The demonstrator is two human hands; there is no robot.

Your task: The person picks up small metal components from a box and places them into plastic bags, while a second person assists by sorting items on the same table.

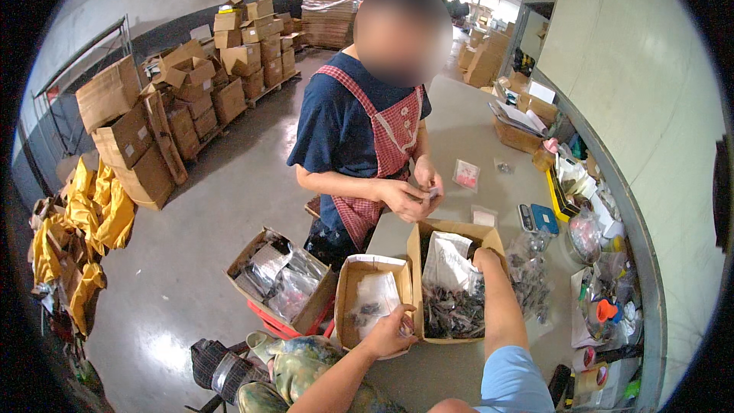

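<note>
My left hand (390, 330) is curled at the near right corner of a small cardboard box (353, 279); what its fingers close on is unclear. Clear plastic bags (376, 294) with small dark pieces lie in that box. My right hand (485, 260) reaches into a larger open cardboard box (417, 260), by its right wall, its fingertips hidden. Many small dark packed parts (451, 313) fill this box, with a white bag (447, 264) on top. Across the table, a co-worker in a red checked apron pinches a small item with both hands (417, 195).
Small clear packets (531, 279) lie right of the larger box. A flat pink packet (466, 174) and a digital scale (526, 218) are farther back. Clutter and an orange funnel-like piece (606, 310) line the wall. Another filled carton (252, 291) stands left; stacked cartons (241, 61) are behind.
</note>
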